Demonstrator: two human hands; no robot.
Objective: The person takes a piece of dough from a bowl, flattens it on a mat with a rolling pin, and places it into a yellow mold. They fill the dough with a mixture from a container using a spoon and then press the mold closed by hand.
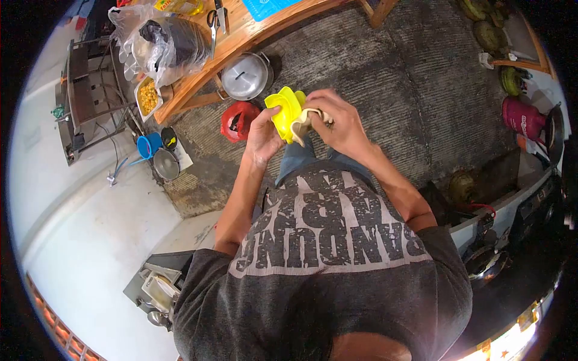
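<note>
My left hand (263,133) grips a bright yellow plastic piece (285,109) held up in front of my chest. My right hand (337,120) is closed over a pale, soft sheet of dough (303,121) that lies against the yellow piece's right side. Both hands touch at the centre of the view. The far side of the yellow piece is hidden by my fingers.
A wooden table (241,36) stands ahead with scissors (214,21), a bag of dark things (165,45) and a tray of yellow filling (148,96). Below it sit a lidded metal pot (245,76) and a red container (238,120). A pink gas cylinder (522,118) stands at right.
</note>
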